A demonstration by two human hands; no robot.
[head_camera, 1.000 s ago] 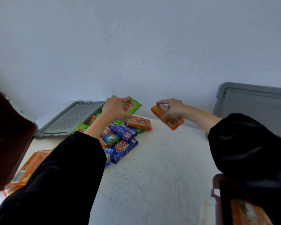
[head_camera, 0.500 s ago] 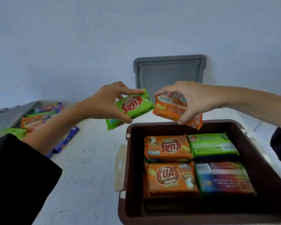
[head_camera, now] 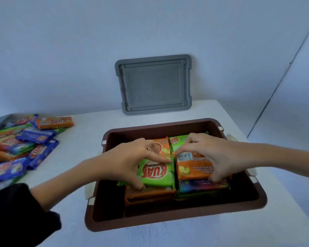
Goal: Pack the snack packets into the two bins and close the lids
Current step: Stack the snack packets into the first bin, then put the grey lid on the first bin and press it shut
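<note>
A brown bin [head_camera: 175, 218] stands in front of me on the white table, with packets stacked inside. My left hand [head_camera: 127, 161] grips a green snack packet [head_camera: 155, 173] and holds it on the left stack in the bin. My right hand [head_camera: 212, 154] grips an orange snack packet [head_camera: 193, 168], lying label down on the right stack. Under them lie an orange packet [head_camera: 150, 193] and a blue one [head_camera: 202, 186]. At the back of the bin an orange and a green packet [head_camera: 178, 140] show.
A grey lid [head_camera: 154, 84] leans upright against the wall behind the bin. A pile of loose blue, orange and green packets [head_camera: 23, 143] lies at the left of the table. The table's right edge runs close to the bin.
Both hands carried their packets from the pile over to the bin and have lowered them onto the stacks inside. My view swung right from the pile to the bin.
</note>
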